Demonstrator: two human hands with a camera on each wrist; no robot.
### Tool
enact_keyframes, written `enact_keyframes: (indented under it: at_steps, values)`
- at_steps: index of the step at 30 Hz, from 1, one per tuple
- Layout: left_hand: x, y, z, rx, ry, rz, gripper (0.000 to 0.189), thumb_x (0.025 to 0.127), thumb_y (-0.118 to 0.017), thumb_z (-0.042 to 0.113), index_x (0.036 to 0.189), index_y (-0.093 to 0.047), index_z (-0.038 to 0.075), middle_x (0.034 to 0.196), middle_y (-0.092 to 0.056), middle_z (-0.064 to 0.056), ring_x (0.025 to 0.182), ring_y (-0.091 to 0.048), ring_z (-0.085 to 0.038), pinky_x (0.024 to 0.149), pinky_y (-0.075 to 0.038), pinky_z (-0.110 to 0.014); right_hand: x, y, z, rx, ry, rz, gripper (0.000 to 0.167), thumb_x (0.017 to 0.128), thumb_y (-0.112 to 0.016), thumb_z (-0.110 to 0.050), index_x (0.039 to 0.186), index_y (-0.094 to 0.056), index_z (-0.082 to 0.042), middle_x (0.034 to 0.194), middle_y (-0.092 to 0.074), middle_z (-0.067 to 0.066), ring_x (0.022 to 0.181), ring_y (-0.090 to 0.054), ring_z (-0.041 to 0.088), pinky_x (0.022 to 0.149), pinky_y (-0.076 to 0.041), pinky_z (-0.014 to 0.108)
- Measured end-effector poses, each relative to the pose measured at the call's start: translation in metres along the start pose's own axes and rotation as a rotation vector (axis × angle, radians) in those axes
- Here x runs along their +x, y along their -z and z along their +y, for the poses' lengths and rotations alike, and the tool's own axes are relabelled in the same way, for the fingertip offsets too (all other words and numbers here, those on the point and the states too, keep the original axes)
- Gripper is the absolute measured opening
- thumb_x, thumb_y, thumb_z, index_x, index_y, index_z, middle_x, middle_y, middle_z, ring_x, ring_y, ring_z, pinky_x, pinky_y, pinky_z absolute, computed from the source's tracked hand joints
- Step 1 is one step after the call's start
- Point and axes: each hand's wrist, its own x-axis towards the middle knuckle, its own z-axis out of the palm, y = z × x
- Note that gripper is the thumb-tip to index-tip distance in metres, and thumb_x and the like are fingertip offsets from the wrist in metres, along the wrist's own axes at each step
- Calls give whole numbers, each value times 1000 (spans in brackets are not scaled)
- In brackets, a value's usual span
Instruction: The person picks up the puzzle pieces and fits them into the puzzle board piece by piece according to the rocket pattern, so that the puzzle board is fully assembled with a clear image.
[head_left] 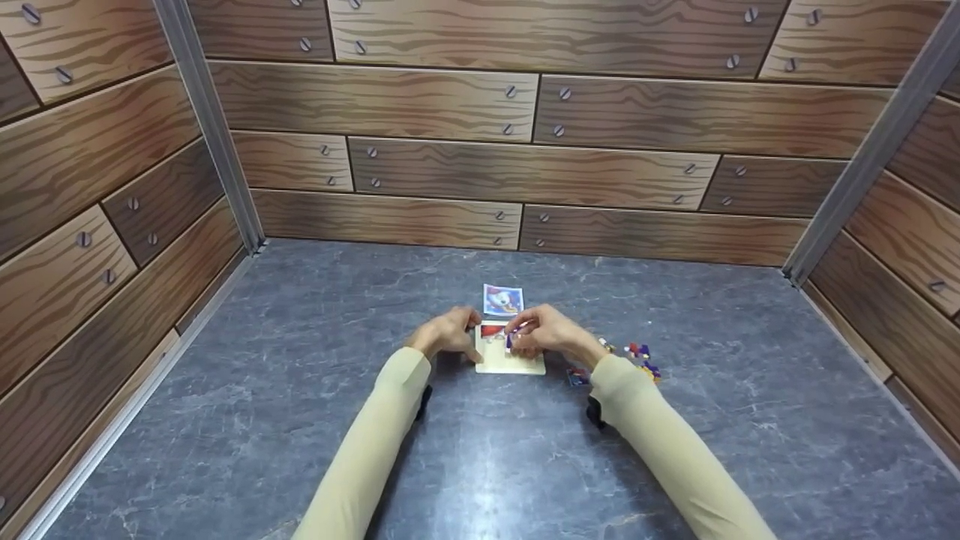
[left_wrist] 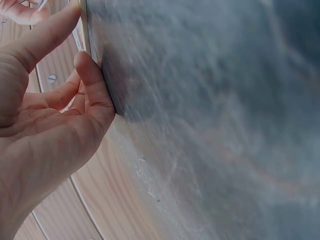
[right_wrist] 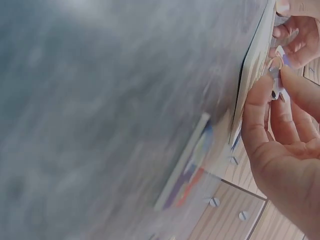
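Note:
A cream puzzle board [head_left: 511, 366] lies flat on the grey table, with red and white puzzle pieces [head_left: 491, 330] set at its upper left. Thumb and fingers of the left hand [head_left: 450, 331] hold the board along its left edge. Over the board's upper right part, the right hand [head_left: 551, 328] pinches a small purple and white puzzle piece [right_wrist: 276, 82] between thumb and fingertips. Its fingers cover much of that piece in the head view. Just behind the board is a picture card [head_left: 502, 300] of a white cartoon figure on blue.
Right of the board, by the right wrist, lie several loose colourful puzzle pieces [head_left: 649, 370]. One dark puzzle piece [head_left: 577, 376] lies close to the board's lower right corner. Wood-patterned walls [head_left: 390, 217] enclose the table at the back and both sides.

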Motion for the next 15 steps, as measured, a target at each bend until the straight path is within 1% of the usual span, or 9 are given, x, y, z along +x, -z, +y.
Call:
enact_keyframes:
  at_steps: [5, 7, 11, 15]
  values:
    - [0, 0, 0, -5, 0, 4, 65, 69, -87, 12, 125, -54, 2, 124, -55, -16, 115, -52, -27, 104, -43, -38, 5, -8, -4, 12, -23, 9, 26, 84, -67, 5, 110, -65, 8, 70, -66, 2, 52, -53, 9, 48, -46, 20]
    - [0, 0, 0, -8, -1, 6, 66, 69, -87, 12, 125, -54, 1, 125, -55, -16, 116, -52, -28, 104, -43, -38, 6, -11, -7, 0, -29, 12, 25, 83, -68, 5, 108, -66, 7, 69, -65, 2, 49, -51, 8, 45, -43, 20]
    - [-1, 0, 0, -24, -10, 1, 67, 69, -87, 10, 126, -53, 0, 127, -55, -18, 119, -52, -29, 106, -42, -39, 9, -17, -11, -70, -19, 41, 22, 81, -72, 3, 103, -69, 3, 68, -63, -1, 48, -49, 7, 42, -40, 19]
    - [-2, 1, 0, -29, -12, -11, 67, 70, -86, 10, 127, -53, 0, 129, -55, -18, 121, -51, -29, 107, -41, -39, 13, -22, -12, -136, 26, 63, 22, 80, -72, 2, 101, -70, 4, 68, -61, -4, 50, -48, 6, 44, -39, 19]
